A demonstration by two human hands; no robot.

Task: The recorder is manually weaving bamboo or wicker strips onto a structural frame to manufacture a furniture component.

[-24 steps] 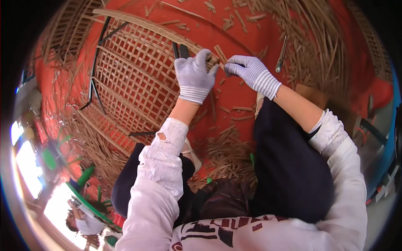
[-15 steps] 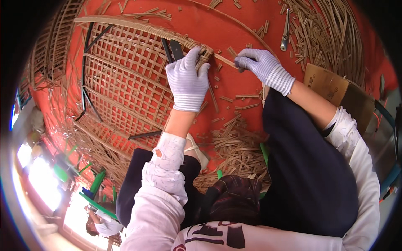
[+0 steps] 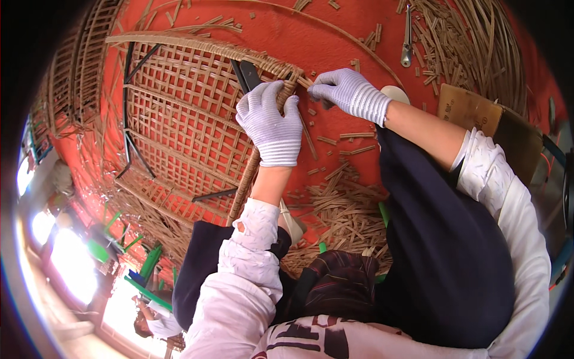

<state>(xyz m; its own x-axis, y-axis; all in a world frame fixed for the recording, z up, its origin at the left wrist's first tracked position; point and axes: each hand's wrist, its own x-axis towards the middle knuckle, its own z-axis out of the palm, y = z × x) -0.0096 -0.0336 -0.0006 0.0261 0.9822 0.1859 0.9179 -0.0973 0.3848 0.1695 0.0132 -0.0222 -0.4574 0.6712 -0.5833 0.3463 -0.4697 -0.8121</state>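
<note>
hiding frame corner point(image 3: 293, 81): gloved hands point(image 3: 272, 122)

Tan lattice-woven rattan panel point(image 3: 179, 119) on a red-orange floor point(image 3: 335, 36); both hands wear pale striped-cuff gloves point(image 3: 272, 122).

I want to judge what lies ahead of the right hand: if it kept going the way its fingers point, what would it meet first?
Probably the woven panel's wrapped rim, beside the left hand; depth is unclear.

both gloved hands reach forward, left hand point(image 3: 270, 122) curled closed, right hand point(image 3: 347, 93) pinching.
</note>
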